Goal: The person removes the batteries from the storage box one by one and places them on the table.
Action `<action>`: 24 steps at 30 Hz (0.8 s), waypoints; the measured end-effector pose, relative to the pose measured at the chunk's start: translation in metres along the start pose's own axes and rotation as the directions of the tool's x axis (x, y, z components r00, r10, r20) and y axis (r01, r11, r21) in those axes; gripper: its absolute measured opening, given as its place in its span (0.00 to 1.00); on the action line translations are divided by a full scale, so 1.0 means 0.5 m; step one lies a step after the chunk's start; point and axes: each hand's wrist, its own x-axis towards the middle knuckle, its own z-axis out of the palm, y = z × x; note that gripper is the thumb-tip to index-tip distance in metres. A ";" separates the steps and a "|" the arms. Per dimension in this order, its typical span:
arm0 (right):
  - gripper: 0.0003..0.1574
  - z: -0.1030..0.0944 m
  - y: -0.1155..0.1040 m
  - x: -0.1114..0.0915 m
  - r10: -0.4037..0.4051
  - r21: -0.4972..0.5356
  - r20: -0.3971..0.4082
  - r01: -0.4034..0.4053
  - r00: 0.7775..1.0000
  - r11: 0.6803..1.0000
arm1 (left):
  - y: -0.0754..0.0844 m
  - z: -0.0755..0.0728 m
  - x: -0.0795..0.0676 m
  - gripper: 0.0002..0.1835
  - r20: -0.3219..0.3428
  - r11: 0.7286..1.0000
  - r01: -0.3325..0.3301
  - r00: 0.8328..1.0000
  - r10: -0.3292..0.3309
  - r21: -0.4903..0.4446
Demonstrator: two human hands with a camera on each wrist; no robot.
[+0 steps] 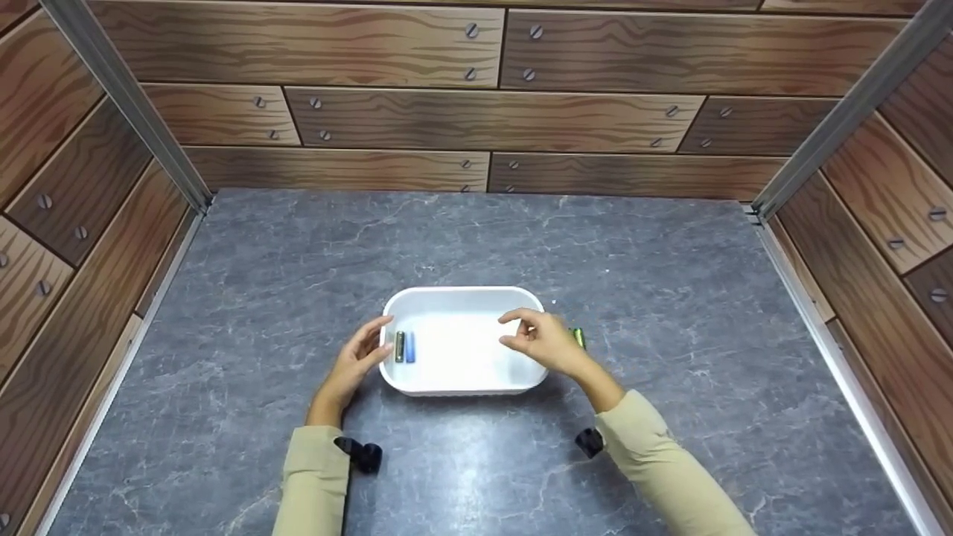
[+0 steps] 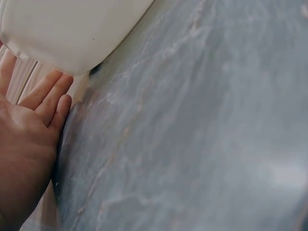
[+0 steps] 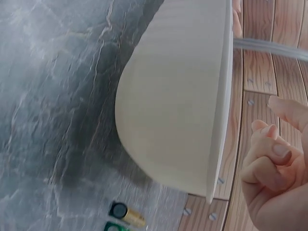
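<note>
A white plastic tub [image 1: 465,392] with rounded corners stands upright on the table. Inside, near its left end, a dark-and-gold battery [image 1: 400,347] and a blue battery [image 1: 410,348] lie side by side. My left hand [image 1: 356,365] touches the left end, with fingertips at the rim; in the left wrist view its fingers [image 2: 45,98] look fairly straight against the outer wall. Over the right end hovers my right hand [image 1: 549,342], thumb and forefinger apart with nothing between them. Beside the tub lie a green battery [image 1: 579,338] and a gold, black-ended battery [image 3: 127,214], partly hidden in the head view.
The grey marbled table [image 1: 476,238] is enclosed by wood-patterned walls [image 1: 491,119] at the back and sides. Metal posts [image 1: 138,104] rise at the far corners. Black wrist mounts [image 1: 365,455] sit by both sleeves.
</note>
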 end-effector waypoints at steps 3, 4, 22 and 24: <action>0.20 0.012 -0.009 0.004 -0.028 -0.023 0.012 0.028 1.000 0.999 | -0.001 0.000 0.000 0.29 -0.003 1.000 -0.001 1.000 0.001 0.006; 0.20 0.016 -0.011 0.005 -0.049 -0.030 0.013 0.049 0.999 0.998 | -0.001 0.000 0.000 0.29 -0.004 1.000 -0.002 1.000 0.002 0.011; 0.17 0.105 -0.051 0.036 -0.083 -0.254 0.174 0.126 0.981 0.959 | -0.003 0.000 0.000 0.28 -0.003 1.000 -0.004 1.000 0.005 0.022; 0.18 0.115 -0.054 0.041 -0.077 -0.264 0.186 0.125 0.980 0.956 | -0.003 -0.001 -0.001 0.29 -0.003 1.000 -0.003 1.000 0.003 0.011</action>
